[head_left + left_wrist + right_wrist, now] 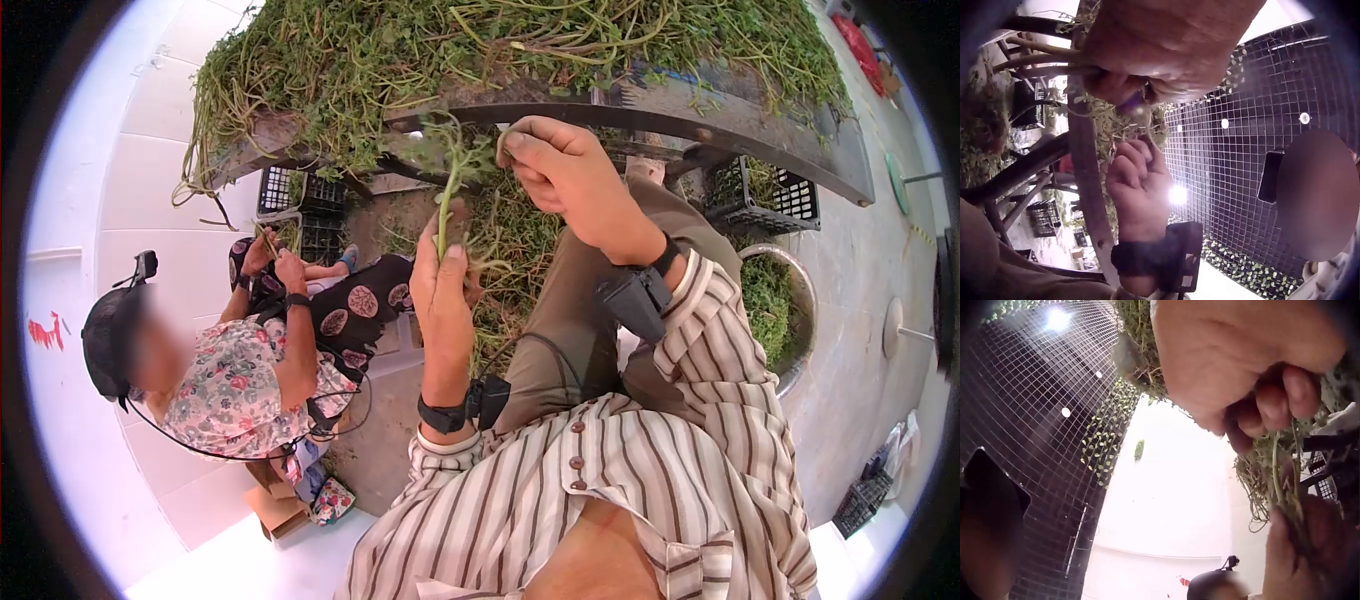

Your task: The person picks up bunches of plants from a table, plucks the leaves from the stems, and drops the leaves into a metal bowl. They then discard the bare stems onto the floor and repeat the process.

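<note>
My left hand (445, 300), raised in front of my lap, holds a small bunch of green leafy stems (450, 190) upright between thumb and fingers. The leafy tops rise above the fingertips, and thinner stem ends hang out at the side. Just right of the tops is my right hand (575, 185), its fingers curled in and its thumb against the index finger; I cannot tell whether a scrap is pinched there. In the right wrist view the stems (1277, 469) run from the left hand (1304, 550) up toward the curled fingers (1272, 406).
A table (790, 145) heaped with greens (400, 60) stands ahead. More cut greens (510, 240) lie on the floor. Black crates (795, 200) sit under the table, and a round tub (805, 300) of greens is at my right. Another person (240, 390) sits at left.
</note>
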A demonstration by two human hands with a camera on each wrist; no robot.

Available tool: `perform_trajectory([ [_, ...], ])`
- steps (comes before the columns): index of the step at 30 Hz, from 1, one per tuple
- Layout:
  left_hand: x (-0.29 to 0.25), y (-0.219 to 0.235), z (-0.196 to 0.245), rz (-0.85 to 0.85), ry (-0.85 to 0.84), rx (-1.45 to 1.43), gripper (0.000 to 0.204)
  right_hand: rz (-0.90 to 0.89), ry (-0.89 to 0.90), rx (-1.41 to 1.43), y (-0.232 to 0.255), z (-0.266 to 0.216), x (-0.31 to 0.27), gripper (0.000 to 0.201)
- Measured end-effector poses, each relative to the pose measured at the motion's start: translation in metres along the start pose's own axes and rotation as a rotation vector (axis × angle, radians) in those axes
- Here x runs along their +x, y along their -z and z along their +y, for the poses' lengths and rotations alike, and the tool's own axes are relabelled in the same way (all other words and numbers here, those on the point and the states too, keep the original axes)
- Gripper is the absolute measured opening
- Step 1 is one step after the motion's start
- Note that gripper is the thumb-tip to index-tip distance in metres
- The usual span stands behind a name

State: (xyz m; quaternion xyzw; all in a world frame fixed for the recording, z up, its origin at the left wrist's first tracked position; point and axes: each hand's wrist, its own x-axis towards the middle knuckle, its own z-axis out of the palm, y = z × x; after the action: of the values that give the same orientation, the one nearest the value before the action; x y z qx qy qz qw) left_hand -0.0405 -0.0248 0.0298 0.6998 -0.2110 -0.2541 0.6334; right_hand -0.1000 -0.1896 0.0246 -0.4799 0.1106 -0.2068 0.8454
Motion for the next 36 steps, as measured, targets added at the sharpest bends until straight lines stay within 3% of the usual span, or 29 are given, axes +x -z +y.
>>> perform_trajectory([
  [4,0.005,0.000,-0.008,0.102,0.032,-0.122,0.046,-0.171,-0.121,-0.141,-0.012,-0.004,-0.010,0.016],
  [6,0.004,0.006,-0.007,0.074,-0.005,-0.080,0.051,-0.374,-0.058,-0.185,-0.020,0.008,-0.011,0.017],
  [8,0.006,0.006,-0.009,0.039,-0.045,-0.040,0.056,-0.391,-0.107,-0.282,-0.026,0.007,-0.015,0.022],
  [10,0.009,-0.001,-0.009,0.098,-0.143,-0.108,0.061,-0.393,0.328,-0.714,-0.030,0.022,-0.015,0.027],
  [11,0.006,-0.005,-0.006,0.132,-0.107,-0.150,0.059,-0.364,0.417,-0.779,-0.031,0.026,-0.017,0.029],
  [15,0.009,0.001,-0.018,0.160,-0.049,-0.124,0.065,-0.302,0.396,-0.829,-0.032,0.032,-0.019,0.023],
  [17,0.010,0.004,-0.020,0.105,-0.130,0.010,0.056,-0.263,0.144,-0.518,-0.034,0.026,-0.019,0.017],
  [20,0.008,0.002,-0.007,0.129,-0.065,-0.061,0.044,-0.164,0.030,-0.320,-0.031,0.020,-0.017,0.014],
  [22,0.007,0.003,-0.002,0.165,-0.040,-0.100,0.037,-0.127,0.074,-0.273,-0.026,0.013,-0.013,0.014],
  [25,0.008,0.010,-0.005,0.180,0.002,-0.206,0.034,-0.020,0.153,-0.713,-0.014,0.011,-0.005,0.017],
  [26,0.008,0.011,-0.006,0.173,0.013,-0.268,0.032,-0.019,0.154,-0.711,-0.012,0.017,-0.003,0.017],
  [28,0.007,0.010,-0.007,0.161,0.023,-0.331,0.031,0.096,0.609,-1.045,-0.010,0.022,0.000,0.016],
  [36,0.006,0.015,-0.007,0.140,0.003,-0.309,0.026,0.088,0.458,-0.808,-0.015,0.016,0.000,0.017],
])
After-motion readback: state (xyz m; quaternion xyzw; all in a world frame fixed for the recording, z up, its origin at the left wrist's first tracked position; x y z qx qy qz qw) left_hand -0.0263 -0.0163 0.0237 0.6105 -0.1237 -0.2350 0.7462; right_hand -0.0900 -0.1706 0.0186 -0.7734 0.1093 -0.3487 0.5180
